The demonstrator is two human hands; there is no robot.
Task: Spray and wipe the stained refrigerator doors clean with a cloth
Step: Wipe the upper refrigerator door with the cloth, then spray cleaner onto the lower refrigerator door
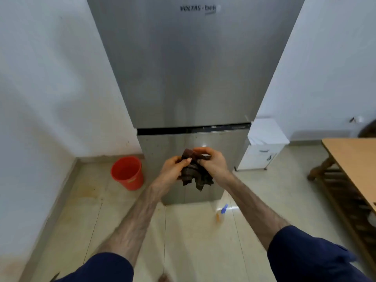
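A tall silver refrigerator (191, 68) stands straight ahead, with an upper door and a lower door (162, 147) split by a dark gap. Both hands hold a crumpled dark brown cloth (195, 174) in front of the lower door. My left hand (175, 165) pinches its left edge, and my right hand (211, 161) grips its top. The loose end of the cloth hangs down between them. A spray bottle (221, 212) with a blue nozzle lies on the floor by the refrigerator's right foot.
A red bucket (127, 173) stands on the tiled floor left of the refrigerator. A white cabinet (264, 147) sits to its right. A wooden table (354, 159) juts in from the right edge. White walls flank both sides.
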